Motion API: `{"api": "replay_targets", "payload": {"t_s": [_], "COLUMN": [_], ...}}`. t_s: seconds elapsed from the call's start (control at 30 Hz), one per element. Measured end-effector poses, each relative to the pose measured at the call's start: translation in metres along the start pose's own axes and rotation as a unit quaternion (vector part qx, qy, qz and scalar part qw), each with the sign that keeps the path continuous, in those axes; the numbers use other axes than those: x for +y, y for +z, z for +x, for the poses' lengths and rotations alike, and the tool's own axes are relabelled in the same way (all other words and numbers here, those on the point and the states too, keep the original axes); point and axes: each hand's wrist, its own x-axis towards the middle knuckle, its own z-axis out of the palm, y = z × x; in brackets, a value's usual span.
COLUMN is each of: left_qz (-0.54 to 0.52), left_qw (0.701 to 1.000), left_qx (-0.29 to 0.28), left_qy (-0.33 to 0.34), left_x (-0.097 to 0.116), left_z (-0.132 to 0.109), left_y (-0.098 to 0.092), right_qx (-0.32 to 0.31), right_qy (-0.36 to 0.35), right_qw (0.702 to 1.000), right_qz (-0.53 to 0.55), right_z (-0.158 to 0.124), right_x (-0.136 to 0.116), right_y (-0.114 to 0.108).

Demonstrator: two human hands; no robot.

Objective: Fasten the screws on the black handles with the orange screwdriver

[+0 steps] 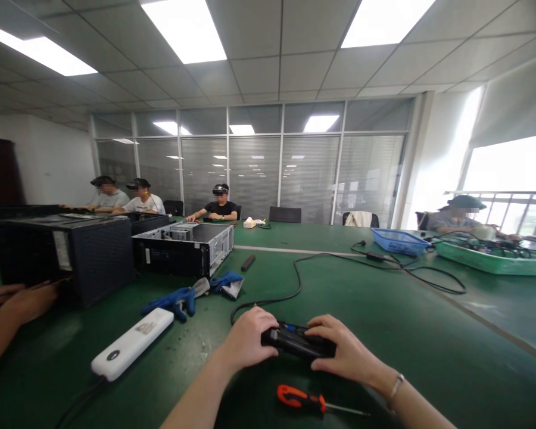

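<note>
A black box-shaped device (pixel 295 344) with a bit of blue on its far side lies between my hands, low over the green table. My left hand (pixel 251 336) grips its left end, thumb at the near side and fingers over the top. The right end is held by my right hand (pixel 339 350), with the fingers curled over it and the thumb in front. Its exact kind I cannot make out. Closer to me, a screwdriver (pixel 301 398) with an orange and black handle lies with its shaft pointing right. A black cable (pixel 297 286) runs behind the device; whether they join is hidden.
On the left lie a white power strip (pixel 134 342) and blue-grey work gloves (pixel 178 302). Computer cases (pixel 102 256) stand beyond, with a co-worker's hands (pixel 27 304) at one. A blue basket (pixel 397 243) and a green basket (pixel 495 260) of cables sit right. Other people sit farther off.
</note>
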Motion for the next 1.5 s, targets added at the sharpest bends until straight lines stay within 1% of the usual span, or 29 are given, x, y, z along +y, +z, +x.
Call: {"api": "replay_targets", "payload": {"t_s": [0.17,0.27,0.37,0.57,0.7,0.9,1.13,1.33,1.5], "left_qz": [-0.008,-0.010,-0.003,-0.002,-0.016,-0.043,-0.046,-0.030,-0.031], "left_qw": [0.999,0.997,0.996,0.998,0.998,0.996,0.994,0.994,0.993], "left_qx": [0.050,0.076,0.087,0.046,0.028,0.033,0.047,-0.001,-0.010], "left_qy": [0.006,-0.002,-0.018,-0.041,-0.062,-0.073,-0.088,-0.103,-0.109], "left_x": [-0.006,-0.011,-0.020,-0.033,-0.034,-0.033,-0.032,-0.036,-0.040], "left_z": [0.000,0.001,0.001,0.000,0.000,0.001,0.002,0.001,0.000], "left_y": [0.002,0.005,0.010,0.020,0.022,0.019,0.011,0.010,0.011], "right_qx": [0.007,0.032,0.052,0.059,0.056,0.074,0.080,0.060,0.048], "right_qy": [-0.025,-0.029,-0.022,0.004,0.024,0.018,0.028,0.015,0.036], "right_qw": [0.998,0.996,0.995,0.995,0.996,0.997,0.995,0.995,0.995], "right_qz": [-0.061,-0.073,-0.082,-0.086,-0.072,-0.033,-0.042,-0.076,-0.076], "right_z": [-0.003,-0.003,-0.002,0.001,0.001,0.000,0.003,0.006,0.007], "right_x": [-0.004,-0.002,0.001,0.007,0.009,0.008,0.008,0.005,0.005], "right_y": [-0.003,-0.003,0.002,0.018,0.021,0.017,0.024,0.027,0.027]}}
